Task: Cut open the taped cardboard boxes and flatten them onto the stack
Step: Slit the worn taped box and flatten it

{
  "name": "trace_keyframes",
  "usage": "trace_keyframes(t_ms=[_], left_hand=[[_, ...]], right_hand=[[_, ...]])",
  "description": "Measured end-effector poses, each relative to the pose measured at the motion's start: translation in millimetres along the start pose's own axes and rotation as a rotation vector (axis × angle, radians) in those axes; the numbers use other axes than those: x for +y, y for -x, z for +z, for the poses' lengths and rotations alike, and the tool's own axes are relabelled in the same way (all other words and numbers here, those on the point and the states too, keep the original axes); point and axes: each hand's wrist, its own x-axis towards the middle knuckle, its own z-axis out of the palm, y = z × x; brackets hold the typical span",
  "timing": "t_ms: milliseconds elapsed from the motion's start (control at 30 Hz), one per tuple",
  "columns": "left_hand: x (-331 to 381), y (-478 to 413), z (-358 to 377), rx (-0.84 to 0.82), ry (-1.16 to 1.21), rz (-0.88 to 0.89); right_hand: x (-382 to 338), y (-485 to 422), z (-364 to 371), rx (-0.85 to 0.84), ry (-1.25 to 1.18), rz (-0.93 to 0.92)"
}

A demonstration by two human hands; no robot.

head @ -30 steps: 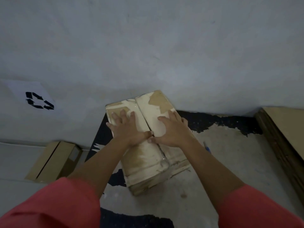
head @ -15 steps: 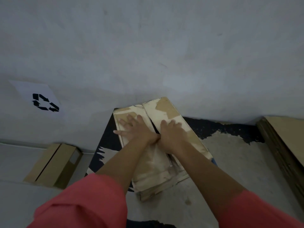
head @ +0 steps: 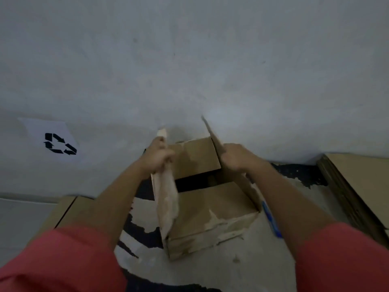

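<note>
In the head view, the cardboard box (head: 210, 218) sits on the floor at centre frame, near the wall, its top open. The left hand (head: 159, 159) grasps the left flap (head: 166, 197) and the right hand (head: 235, 158) grasps the right flap (head: 242, 186) (both flaps stand raised). A flattened stack (head: 357, 175) lies at the right edge, and a blue tool (head: 271, 220) lies just beside the box.

Head-worn view, forward and downward

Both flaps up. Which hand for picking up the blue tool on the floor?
Right, probably. The blue tool lies right of the cardboard box, under the right forearm; the right hand grips the flap on that side. The left hand would have to cross the box.
</note>
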Motion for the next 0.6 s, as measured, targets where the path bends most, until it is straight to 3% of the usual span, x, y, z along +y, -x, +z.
trace_keyframes(t_ms=[200,267,333,500,600], left_hand=[[-16.7,23.5,-55.5,0.098,0.342,-0.056],[-34.5,29.2,-67.9,0.149,0.409,-0.106],[-56.7,29.1,-75.2,0.222,0.267,-0.150],[-93.7,21.1,-60.9,0.356,-0.494,-0.172],[-98.0,9.8,-41.1,0.247,-0.713,-0.100]], right_hand=[[51.4,16.9,-32.1,0.086,-0.490,0.102],[76.4,23.9,-37.2,0.121,-0.550,0.160],[104.6,27.2,-34.4,0.219,-0.427,0.234],[136.8,26.5,14.4,0.347,-0.158,0.343],[140.4,17.7,46.3,0.303,0.126,0.351]])
